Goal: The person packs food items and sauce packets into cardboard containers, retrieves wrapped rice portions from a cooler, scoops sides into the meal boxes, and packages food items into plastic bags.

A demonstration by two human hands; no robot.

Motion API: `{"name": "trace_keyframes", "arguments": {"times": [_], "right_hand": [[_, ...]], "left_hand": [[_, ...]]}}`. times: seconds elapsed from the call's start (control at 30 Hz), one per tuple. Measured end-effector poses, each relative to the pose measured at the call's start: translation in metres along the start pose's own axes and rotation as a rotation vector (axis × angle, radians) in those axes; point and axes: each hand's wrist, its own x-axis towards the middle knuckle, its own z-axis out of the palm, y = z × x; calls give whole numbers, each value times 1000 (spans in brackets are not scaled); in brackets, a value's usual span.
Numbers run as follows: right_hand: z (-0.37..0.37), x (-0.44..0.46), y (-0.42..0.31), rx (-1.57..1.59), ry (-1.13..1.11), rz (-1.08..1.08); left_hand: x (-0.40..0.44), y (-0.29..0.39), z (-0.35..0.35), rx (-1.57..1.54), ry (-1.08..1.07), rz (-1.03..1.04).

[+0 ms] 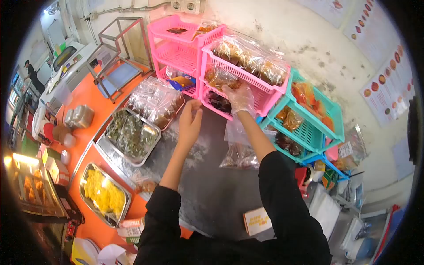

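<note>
My right hand [240, 99], in a clear plastic glove, reaches into the middle tier of the pink rack [260, 98]. Its fingers close on a clear plastic bag of brownish-orange food [221, 79]; part of the grip is hidden. Darker bags [218, 102] lie in the tier below. Bare and holding nothing, my left hand [190, 121] hovers over the dark counter with thumb and fingers apart. Beside it is a tray piled with clear bags of food [154, 101]. A clear bag with some contents [240, 154] rests on the counter under my right forearm.
A teal rack [316, 121] with bagged food stands right of the pink one. To the left are a metal tray of wrapped greens [132, 134] and a tray of yellow food [104, 192]. A small white box [257, 221] sits near my body. Another person [33, 76] stands far back.
</note>
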Motion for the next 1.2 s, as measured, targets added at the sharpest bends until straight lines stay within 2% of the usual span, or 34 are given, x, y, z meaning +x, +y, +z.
{"name": "trace_keyframes", "arguments": {"times": [0.1,0.17,0.2,0.3,0.33,0.43,0.47,0.57,0.6,0.7,0.77,0.83,0.87,0.9,0.97,1.0,1.07,1.1,1.13,1.2], "right_hand": [[9,17,-18,-22,7,146],[21,19,-23,-71,26,165],[15,15,-30,3,-8,170],[58,18,3,-95,379,-131],[51,22,-4,-76,227,7],[57,32,-3,-52,116,36],[66,35,2,-13,160,138],[64,39,12,-164,240,-131],[56,36,15,36,151,-140],[55,30,26,223,46,-255],[52,18,26,336,-41,-121],[49,4,40,621,-14,-171],[28,-11,32,474,20,-56],[31,-12,37,687,107,42],[40,-13,48,1110,287,242],[34,-13,56,955,315,249],[22,6,64,833,218,542],[15,8,66,213,6,332],[7,11,65,-414,-50,85],[13,38,73,-673,36,-3]], "left_hand": [[70,-37,26,176,-43,157],[106,-55,48,129,-78,268],[122,-63,59,101,-97,324],[152,-91,83,113,-90,385],[159,-94,84,180,-80,358],[173,-120,92,140,-3,280],[173,-126,95,80,-19,153],[173,-127,93,38,-166,164],[164,-125,98,69,-11,378],[136,-118,104,-424,26,226],[117,-106,101,-486,-62,96],[100,-86,103,-487,-120,12],[93,-63,110,-453,-140,-3],[89,-48,118,-419,-160,-19],[84,-40,132,-316,-164,87],[82,-37,136,-263,-160,141],[66,-30,136,-205,-42,203],[54,-26,134,-175,18,233],[40,-29,130,-191,62,146],[13,-34,118,-276,131,-23]]}}
